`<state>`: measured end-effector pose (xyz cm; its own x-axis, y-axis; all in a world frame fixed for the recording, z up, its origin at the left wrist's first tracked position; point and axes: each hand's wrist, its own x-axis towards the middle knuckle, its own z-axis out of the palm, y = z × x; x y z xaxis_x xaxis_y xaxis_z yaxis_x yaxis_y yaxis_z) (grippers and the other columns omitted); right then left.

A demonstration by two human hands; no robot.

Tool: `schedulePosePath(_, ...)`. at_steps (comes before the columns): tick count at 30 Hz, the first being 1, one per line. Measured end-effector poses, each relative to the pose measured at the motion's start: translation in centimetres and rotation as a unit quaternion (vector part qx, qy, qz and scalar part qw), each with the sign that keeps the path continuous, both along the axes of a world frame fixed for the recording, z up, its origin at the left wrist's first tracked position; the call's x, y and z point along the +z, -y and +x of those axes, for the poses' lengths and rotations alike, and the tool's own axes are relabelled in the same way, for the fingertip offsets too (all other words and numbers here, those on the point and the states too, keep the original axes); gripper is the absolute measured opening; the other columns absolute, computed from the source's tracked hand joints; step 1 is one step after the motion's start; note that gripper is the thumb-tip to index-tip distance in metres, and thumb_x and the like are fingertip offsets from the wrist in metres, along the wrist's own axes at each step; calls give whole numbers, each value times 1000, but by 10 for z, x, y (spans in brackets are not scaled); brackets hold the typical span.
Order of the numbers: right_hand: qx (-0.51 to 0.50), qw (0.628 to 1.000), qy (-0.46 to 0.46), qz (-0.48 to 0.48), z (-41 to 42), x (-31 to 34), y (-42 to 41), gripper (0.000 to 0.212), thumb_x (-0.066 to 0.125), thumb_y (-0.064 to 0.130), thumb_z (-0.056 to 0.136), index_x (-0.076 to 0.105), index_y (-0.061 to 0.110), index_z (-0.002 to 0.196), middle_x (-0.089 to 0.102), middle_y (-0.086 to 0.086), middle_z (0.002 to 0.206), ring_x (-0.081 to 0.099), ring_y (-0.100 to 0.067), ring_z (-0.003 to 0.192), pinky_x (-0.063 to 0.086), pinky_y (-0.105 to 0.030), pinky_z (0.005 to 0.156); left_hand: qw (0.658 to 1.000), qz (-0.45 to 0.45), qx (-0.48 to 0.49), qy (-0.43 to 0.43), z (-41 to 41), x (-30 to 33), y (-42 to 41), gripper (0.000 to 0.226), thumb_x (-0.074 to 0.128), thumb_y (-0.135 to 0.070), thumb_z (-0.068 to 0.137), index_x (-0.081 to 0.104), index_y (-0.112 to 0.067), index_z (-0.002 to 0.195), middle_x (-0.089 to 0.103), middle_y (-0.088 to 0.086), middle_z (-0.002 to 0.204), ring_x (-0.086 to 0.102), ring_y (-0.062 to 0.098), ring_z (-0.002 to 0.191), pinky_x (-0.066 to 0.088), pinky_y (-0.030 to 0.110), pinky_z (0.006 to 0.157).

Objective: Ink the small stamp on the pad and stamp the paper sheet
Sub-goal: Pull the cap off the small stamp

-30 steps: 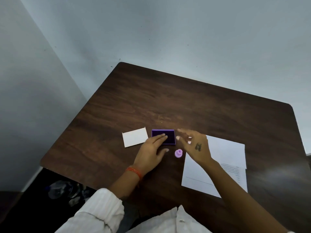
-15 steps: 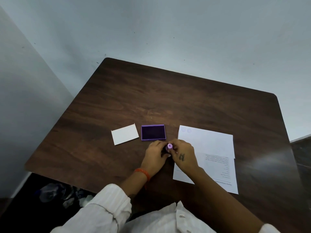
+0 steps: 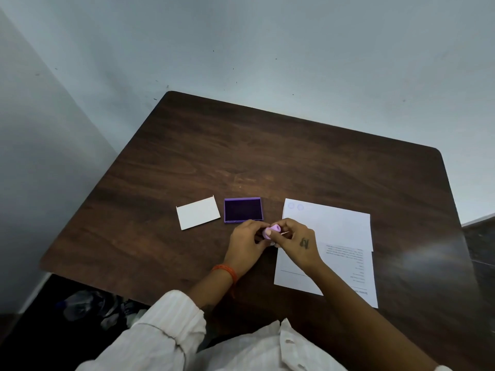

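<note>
A small lilac stamp (image 3: 272, 231) is held tilted between the fingertips of both hands, just above the dark wooden table (image 3: 267, 156). My left hand (image 3: 247, 247) grips it from the left and my right hand (image 3: 297, 243) from the right. Directly behind my hands lies the open purple ink pad (image 3: 243, 210). The white paper sheet (image 3: 334, 226) lies to the right, partly under my right hand, with two faint round marks near its far left corner and printed text on a lower sheet.
A white rectangular lid or card (image 3: 198, 213) lies left of the ink pad. The table's near edge runs just below my wrists. Crumpled plastic (image 3: 88, 306) lies on the dark floor at the lower left. Grey walls stand behind.
A second ago the stamp stood on the table with my hands by the ink pad. Both hands have since closed on the stamp and lifted it slightly; the pad stands uncovered.
</note>
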<state>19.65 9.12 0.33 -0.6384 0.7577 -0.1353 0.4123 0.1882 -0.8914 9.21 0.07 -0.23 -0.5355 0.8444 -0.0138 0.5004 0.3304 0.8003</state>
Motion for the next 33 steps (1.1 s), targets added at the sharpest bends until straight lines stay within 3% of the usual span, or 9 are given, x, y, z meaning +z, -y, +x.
schedulePosePath(2,-2,1000,-9,0,0,-1,0,11,69,23,79,70,15,86,69,1,78,66,-11,73,52,-14,65,1000,0,-4,-5,0,0,-1,30,69,-17,78,63,-10,107,67,11,105,60,18,96,45,23,85)
schedulePosePath(7,19,1000,4,7,4,-1,-5,16,70,13,78,70,12,94,67,1,85,61,-4,75,45,2,65,1000,-13,-1,0,0,-1,0,33,72,-16,75,64,-10,106,68,11,105,60,18,94,47,26,86)
schedulePosePath(11,7,1000,20,1,6,0,-6,25,72,23,77,65,15,99,63,8,87,61,-5,77,50,-11,68,1000,-12,5,0,0,-1,0,32,72,-17,75,65,-12,105,69,10,103,61,16,92,46,23,84)
schedulePosePath(15,-17,999,33,-1,5,3,-5,18,69,29,79,65,13,85,70,-8,81,67,-20,72,55,-24,63,1000,-7,4,9,-1,0,0,27,72,-19,75,65,-12,100,70,8,98,62,14,89,50,25,84)
schedulePosePath(19,8,1000,29,2,5,6,-7,16,70,16,78,68,8,92,71,-14,91,65,-20,81,49,-17,70,1000,-12,1,10,-1,-1,1,25,74,-17,72,65,-12,95,70,8,94,62,13,84,52,25,80)
schedulePosePath(24,-5,998,48,-26,6,5,-4,24,69,33,78,64,14,93,67,-3,86,65,-18,78,51,-19,66,1000,-12,4,19,-2,-3,3,21,73,-17,75,65,-14,94,71,6,93,61,9,81,50,20,78)
schedulePosePath(29,6,999,38,-15,7,2,-5,14,70,22,78,68,13,88,70,-6,84,67,-21,79,49,-14,64,1000,-21,-3,14,-1,-4,4,22,74,-19,73,65,-14,93,72,6,91,59,6,78,44,11,73)
schedulePosePath(33,-7,998,51,-37,6,3,-5,26,71,31,77,63,15,95,67,-3,87,65,-16,77,53,-20,66,1000,-21,1,18,-2,-5,5,21,73,-20,74,65,-16,92,72,4,91,59,5,77,42,8,72)
